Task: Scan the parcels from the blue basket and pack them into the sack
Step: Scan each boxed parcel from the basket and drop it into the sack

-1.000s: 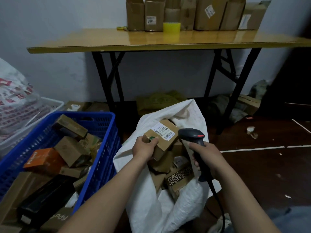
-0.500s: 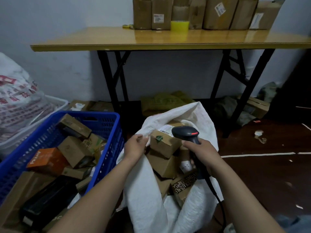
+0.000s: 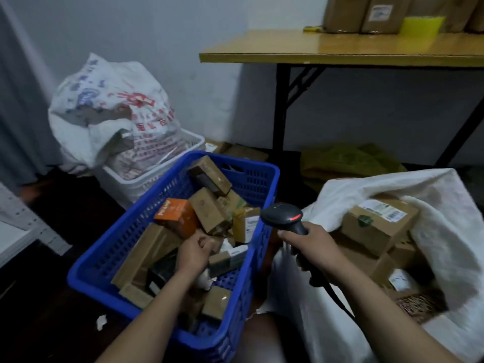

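Left hand [image 3: 193, 255] lay inside the blue basket [image 3: 117, 244] at 7 o'clock, fingers curled among cardboard parcels [image 3: 209, 210]; whether it gripped one was unclear. Right hand [image 3: 313, 244] clasped the barcode scanner [image 3: 282, 217]. At 3 o'clock, the white sack [image 3: 450, 231] held a labelled box [image 3: 377, 226]. Both stood on a dark floor [image 3: 52, 323], with a pale wall [image 3: 209, 87] behind and a wooden folding table [image 3: 340, 48] at 1 o'clock.

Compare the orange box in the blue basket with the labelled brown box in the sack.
The orange box is bright orange with white lettering; the brown box is plain cardboard. The brown box carries a white barcode label on top; the orange box shows none. The orange box lies tilted in the blue basket; the brown box sits in the sack. Both are closed boxes.
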